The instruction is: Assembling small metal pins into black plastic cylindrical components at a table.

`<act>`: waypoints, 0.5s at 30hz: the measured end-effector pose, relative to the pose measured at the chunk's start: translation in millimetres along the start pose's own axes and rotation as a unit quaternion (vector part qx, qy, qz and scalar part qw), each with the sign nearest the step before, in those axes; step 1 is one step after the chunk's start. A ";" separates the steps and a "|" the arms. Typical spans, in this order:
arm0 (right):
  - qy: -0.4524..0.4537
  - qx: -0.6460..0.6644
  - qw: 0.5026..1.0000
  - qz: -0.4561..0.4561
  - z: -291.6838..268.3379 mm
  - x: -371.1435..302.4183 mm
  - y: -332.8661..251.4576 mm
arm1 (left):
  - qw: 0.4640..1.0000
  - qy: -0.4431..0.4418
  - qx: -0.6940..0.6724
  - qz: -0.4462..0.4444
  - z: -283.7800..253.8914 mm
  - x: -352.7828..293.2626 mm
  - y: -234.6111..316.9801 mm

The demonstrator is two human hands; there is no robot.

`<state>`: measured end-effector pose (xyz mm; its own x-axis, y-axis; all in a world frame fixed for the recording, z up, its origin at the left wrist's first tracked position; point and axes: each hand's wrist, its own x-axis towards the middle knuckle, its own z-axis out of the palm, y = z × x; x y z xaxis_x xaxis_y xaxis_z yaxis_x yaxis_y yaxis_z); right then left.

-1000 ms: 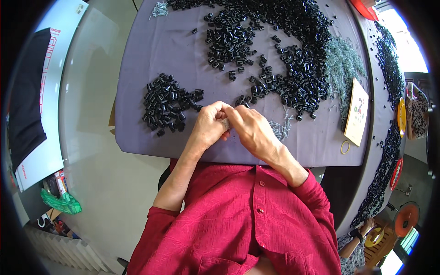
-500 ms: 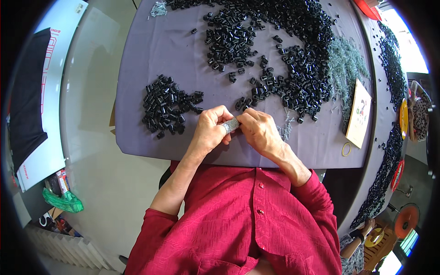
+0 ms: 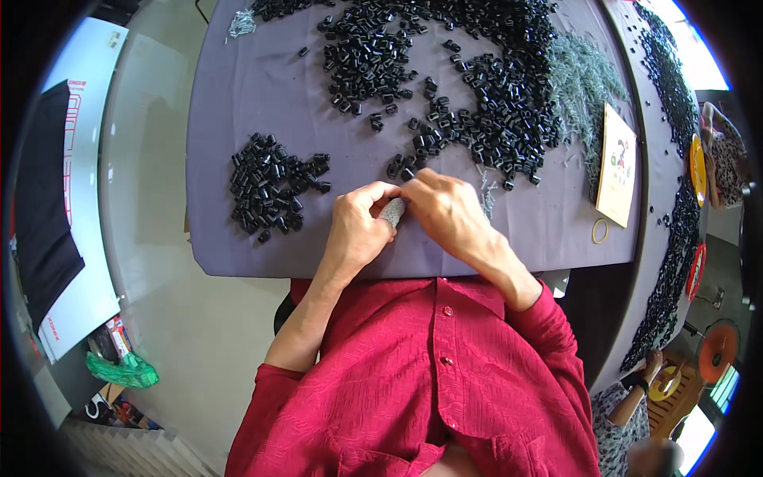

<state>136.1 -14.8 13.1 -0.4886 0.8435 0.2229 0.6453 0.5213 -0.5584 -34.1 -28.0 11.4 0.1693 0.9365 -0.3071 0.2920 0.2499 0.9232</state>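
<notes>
My left hand [image 3: 358,229] and my right hand [image 3: 451,213] meet over the table's near edge, fingertips together. Both are closed in a pinch; whatever small thing lies between them is hidden by the fingers. A grey speckled wrap [image 3: 392,211] shows at the left fingers, apparently around one of them. Just beyond the right fingertips lie a few small glossy black plastic pieces [image 3: 402,166]. To the left sits a separate heap of such black pieces [image 3: 266,187]. Small silvery pins or screws [image 3: 487,191] are scattered right of my right hand.
A large spread of black pieces [image 3: 509,103] covers the far side, beside a pile of silvery pins [image 3: 584,79]. A booklet [image 3: 617,167] and a yellow ring [image 3: 600,231] lie at right. Another table [image 3: 675,238] holds more black pieces; a person's arm [image 3: 632,401] is near it.
The view has shifted, so the table sits a little higher and further left. My right hand's fingers have turned over the left fingertips; both hands remain together.
</notes>
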 end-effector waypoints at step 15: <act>0.065 -0.154 0.956 0.242 -41.5 -24.5 30.2 | 0.946 0.193 0.257 0.038 -43.4 -0.8 -10.4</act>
<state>191.9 -14.4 24.0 -0.0239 0.9940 0.1065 0.9292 0.0614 -0.3644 -78.1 -20.7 12.1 -0.1202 0.9917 -0.0450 0.7284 0.1189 0.6748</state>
